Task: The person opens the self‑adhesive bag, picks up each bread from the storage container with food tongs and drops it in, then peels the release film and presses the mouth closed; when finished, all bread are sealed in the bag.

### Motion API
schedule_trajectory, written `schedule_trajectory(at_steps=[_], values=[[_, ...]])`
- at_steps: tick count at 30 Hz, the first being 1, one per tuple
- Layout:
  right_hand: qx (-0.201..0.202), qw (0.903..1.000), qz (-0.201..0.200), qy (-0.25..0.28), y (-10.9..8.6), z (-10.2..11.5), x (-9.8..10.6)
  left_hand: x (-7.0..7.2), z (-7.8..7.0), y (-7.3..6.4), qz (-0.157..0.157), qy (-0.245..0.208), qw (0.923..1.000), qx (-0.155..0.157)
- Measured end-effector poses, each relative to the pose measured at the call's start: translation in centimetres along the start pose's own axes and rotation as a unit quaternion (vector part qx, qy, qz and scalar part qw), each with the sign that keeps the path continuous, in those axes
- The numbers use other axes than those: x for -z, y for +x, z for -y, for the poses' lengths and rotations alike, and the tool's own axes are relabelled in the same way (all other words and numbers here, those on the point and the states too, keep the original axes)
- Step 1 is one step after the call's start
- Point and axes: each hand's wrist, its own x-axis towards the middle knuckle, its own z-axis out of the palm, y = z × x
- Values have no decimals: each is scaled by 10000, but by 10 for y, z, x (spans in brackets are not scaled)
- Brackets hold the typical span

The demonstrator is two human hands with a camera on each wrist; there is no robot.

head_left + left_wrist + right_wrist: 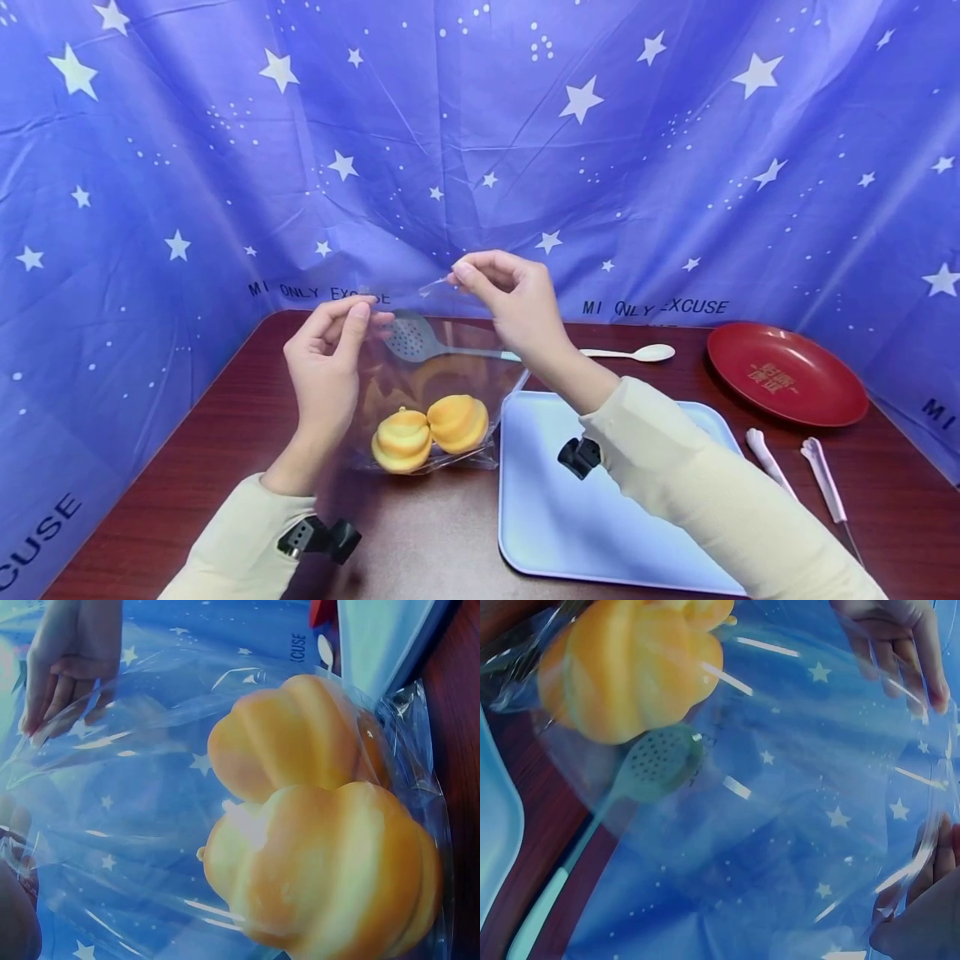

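My left hand (324, 371) pinches one side of a clear plastic bag (142, 802) at its mouth, thumb against forefinger. On the other side of the mouth, my right hand (528, 312) pinches the bag's edge, held a little higher. The bag hangs between both hands. Down at its bottom lie two yellow-orange, pumpkin-shaped pieces, a left one (401, 442) and a right one (459, 423), side by side. The left wrist view shows their rounded ribs through the film. Behind the bag, a grey-green slotted skimmer (660, 761) shows through it.
A light blue tray (551, 533) lies right of the bag, beneath my right forearm. Behind it is a white spoon (655, 353). Farther right sit a red plate (787, 375) with gold characters and two pale-handled utensils (823, 479). A blue star-printed curtain (480, 125) encloses the table.
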Motion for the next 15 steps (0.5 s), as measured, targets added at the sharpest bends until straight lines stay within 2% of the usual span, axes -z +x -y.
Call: schedule_trajectory(at_steps=[4,10,15], values=[[2,9999,-113,-112,0,-3,9,2,1,1,-174,-125,9997,122],[149,9994,-306,-57,0,-7,23,4,4,3,-426,-564,9973,182],[179,9989,-437,-24,-2,-10,34,4,4,5,-633,-808,9939,402]])
